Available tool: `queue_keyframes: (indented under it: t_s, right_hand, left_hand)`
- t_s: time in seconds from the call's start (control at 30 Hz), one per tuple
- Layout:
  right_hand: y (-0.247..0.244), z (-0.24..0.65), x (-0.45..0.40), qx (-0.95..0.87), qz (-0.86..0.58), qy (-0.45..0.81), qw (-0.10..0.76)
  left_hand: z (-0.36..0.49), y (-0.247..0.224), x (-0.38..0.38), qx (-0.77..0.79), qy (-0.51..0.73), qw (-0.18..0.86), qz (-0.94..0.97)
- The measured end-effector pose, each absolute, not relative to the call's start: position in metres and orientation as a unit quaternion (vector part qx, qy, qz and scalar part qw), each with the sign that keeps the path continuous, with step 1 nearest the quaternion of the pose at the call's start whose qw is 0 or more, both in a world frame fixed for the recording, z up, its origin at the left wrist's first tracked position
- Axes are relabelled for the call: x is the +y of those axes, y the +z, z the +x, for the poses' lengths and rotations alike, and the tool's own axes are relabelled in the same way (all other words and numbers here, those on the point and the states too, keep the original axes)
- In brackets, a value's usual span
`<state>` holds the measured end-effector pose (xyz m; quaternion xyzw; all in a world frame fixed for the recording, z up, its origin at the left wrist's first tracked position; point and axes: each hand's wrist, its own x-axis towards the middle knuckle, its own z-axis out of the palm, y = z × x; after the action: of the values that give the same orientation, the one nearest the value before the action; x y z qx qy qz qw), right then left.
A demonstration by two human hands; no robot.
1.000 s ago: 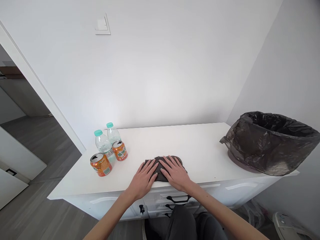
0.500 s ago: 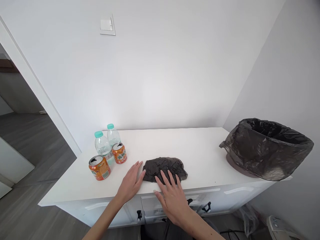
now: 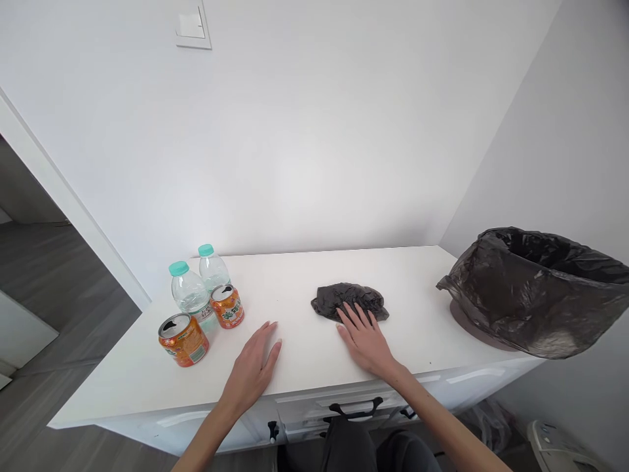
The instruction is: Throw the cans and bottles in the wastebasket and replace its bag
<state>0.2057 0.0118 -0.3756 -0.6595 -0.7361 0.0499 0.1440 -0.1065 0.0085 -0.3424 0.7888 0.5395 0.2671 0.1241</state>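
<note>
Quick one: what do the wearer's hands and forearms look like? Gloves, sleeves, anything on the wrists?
Left hand and right hand are both bare: no gloves, and no rings that I can see. No watch, band or cable on either wrist. No sleeve shows on the visible forearms. Nail detail is too small to judge.

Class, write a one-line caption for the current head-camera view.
Right hand on a crumpled black bag, left hand beside it; bottles, orange cans and a bag-lined bin flank them.
</note>
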Motion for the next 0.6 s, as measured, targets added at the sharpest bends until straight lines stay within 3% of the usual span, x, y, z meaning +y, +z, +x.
queue_keyframes:
  t_s: [0.4,0.6]
  right_hand:
    - [-0.397,0.387,0.082,-0.663,-0.74,0.03,0.106]
    - [-0.395,0.376,0.082,-0.59,-0.77,-0.119,0.211]
  left_hand:
    - [-0.099,-0.337,0.009,0.531,0.251,0.097,0.803]
    - [-0.094,-0.335,0.013,0.56,0.236,0.088,0.789]
